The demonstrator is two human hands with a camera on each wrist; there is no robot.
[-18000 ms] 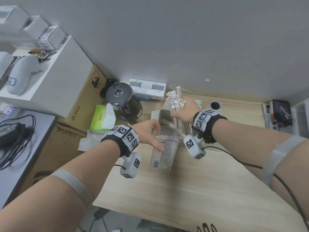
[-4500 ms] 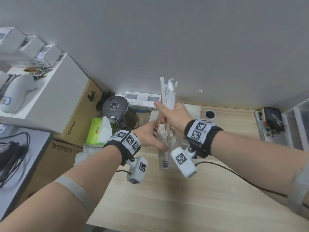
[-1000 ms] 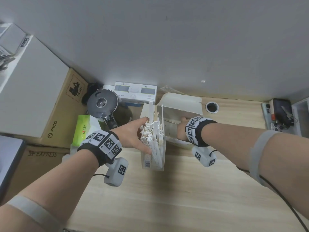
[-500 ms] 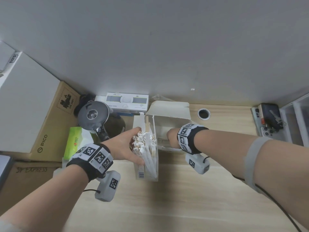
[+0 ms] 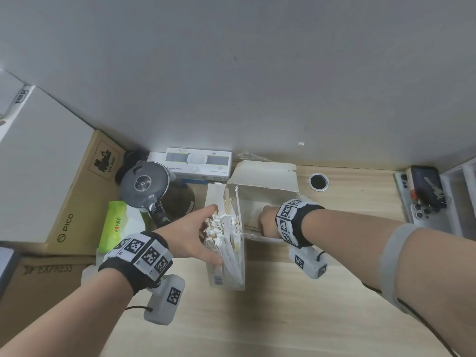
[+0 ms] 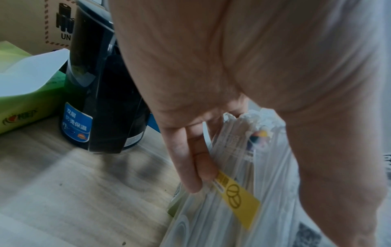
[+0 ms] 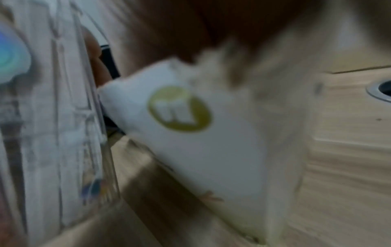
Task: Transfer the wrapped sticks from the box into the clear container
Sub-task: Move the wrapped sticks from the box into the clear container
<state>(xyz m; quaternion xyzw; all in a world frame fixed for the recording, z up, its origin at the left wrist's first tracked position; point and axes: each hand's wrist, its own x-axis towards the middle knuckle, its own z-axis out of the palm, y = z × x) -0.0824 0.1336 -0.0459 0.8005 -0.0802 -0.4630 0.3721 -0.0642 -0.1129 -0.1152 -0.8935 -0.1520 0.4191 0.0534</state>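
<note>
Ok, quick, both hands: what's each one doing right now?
Left hand: grips the clear container, steadying it.
Right hand: reaching into the box; fingers hidden, grip cannot be told.

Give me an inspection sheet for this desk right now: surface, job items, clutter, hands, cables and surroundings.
Surface: light wooden desk with a round cable hole.
Job's things: clear container stands upright, holding many wrapped sticks; the open white box sits right beside it on its right.
Clutter: dark kettle, green tissue pack, white device box, phone and keys at the far right.
Grippers: left hand grips the container's side; right hand reaches into the box, fingers hidden.
Cables: thin black leads from both wrist cameras.
Surroundings: grey wall, cardboard cartons at the left.
</note>
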